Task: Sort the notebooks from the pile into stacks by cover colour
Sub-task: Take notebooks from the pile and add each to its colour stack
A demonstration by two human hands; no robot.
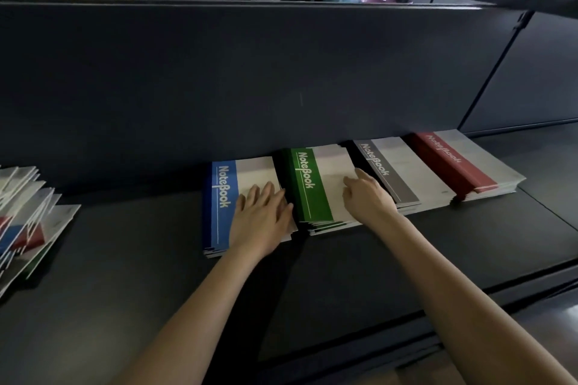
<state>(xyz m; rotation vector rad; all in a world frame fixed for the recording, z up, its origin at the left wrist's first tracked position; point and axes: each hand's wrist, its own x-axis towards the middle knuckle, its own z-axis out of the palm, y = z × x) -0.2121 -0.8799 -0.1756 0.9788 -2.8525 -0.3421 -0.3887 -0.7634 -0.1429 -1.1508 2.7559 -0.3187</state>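
Note:
Four notebook stacks lie in a row against the dark partition: a blue stack [222,197], a green stack [308,184], a grey stack [391,172] and a red stack [447,162]. My left hand [261,222] rests flat on the blue stack, with its fingertips against the left edge of the green stack. My right hand [366,195] lies on the right side of the green stack with its fingers spread, touching that stack's right edge beside the grey one. A mixed pile of notebooks [28,216] sits at the far left.
The dark desk [312,275] runs across the view, backed by a tall dark partition [250,78]. A desk seam runs at the right. Shelves with containers stand beyond the partition, and a person's head shows at top right.

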